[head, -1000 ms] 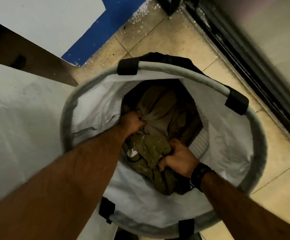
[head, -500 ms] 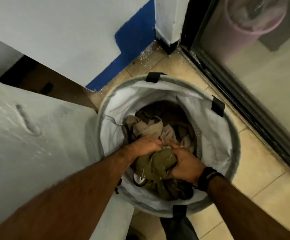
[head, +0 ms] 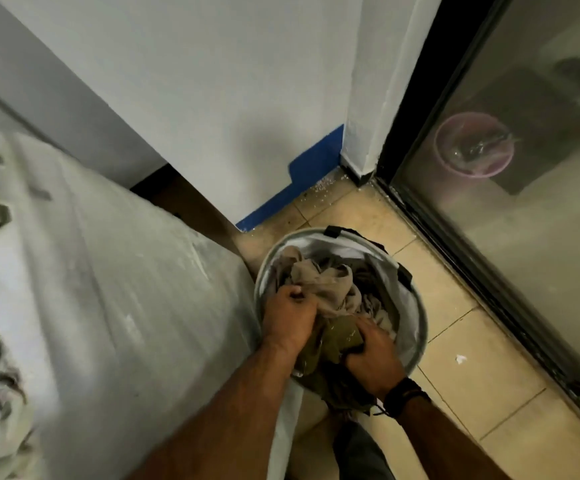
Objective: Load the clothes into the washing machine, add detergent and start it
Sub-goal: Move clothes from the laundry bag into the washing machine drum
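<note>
No lettering readable anywhere here, too soft. Beige tiled floor (head: 461, 344), white wall (head: 233, 81) with a blue painted strip (head: 316, 174) at its foot, dark-framed glass door (head: 524, 237) on the right, a pink bucket (head: 474, 143) behind the glass. A white-covered surface (head: 108, 306) fills the left. Round laundry basket (head: 416, 327) stands on the tiles beside it, heaped with clothes (head: 326, 282). Left hand (head: 290, 318), grip bunched on the beige fabric; right hand (head: 373, 360), grip closed round the olive garment (head: 337, 337), both at the basket's mouth.
</note>
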